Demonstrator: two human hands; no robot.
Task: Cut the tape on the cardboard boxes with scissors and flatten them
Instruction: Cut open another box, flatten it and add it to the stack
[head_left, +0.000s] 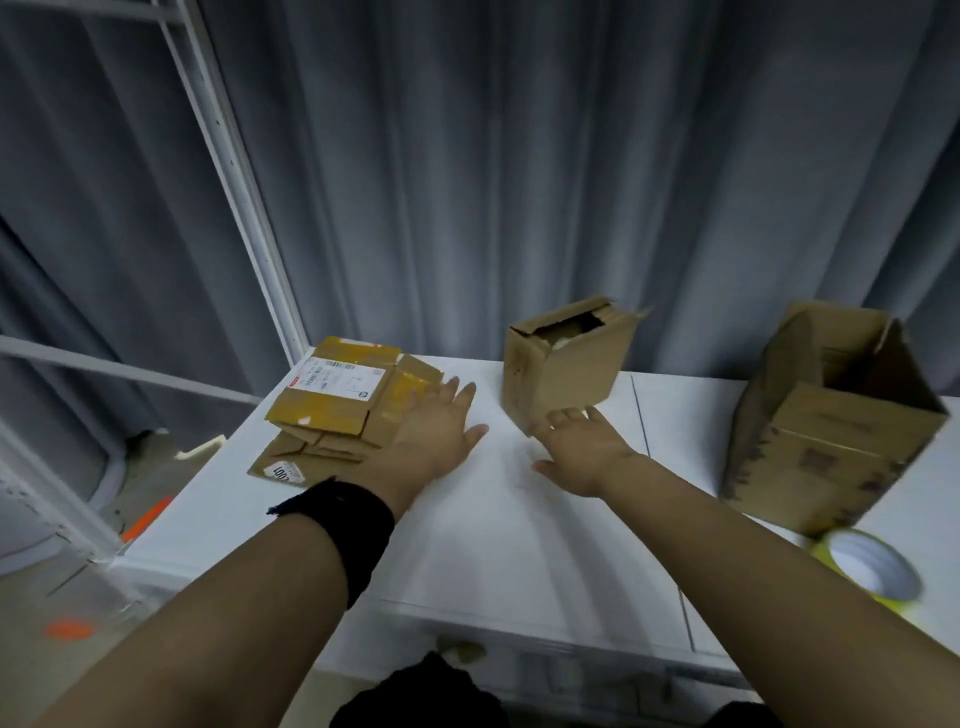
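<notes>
The left hand (436, 431) lies flat with fingers straight and together, resting against the right side of the stack of flattened cardboard boxes (337, 400) at the bench's (519, 530) far left corner. The right hand (582, 452), fingers extended and slightly spread, touches the lower edge of a small cardboard box (566, 364) tilted near the far edge. A larger open box (831, 421) stands at the right, and a yellow tape roll (867, 566) lies just in front of it.

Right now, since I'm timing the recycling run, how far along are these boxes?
Done: a stack of flattened boxes lies left, the left hand resting on it. In hand: the right hand touches the tilted small box. Left: that one and the large open box, both unflattened.
</notes>
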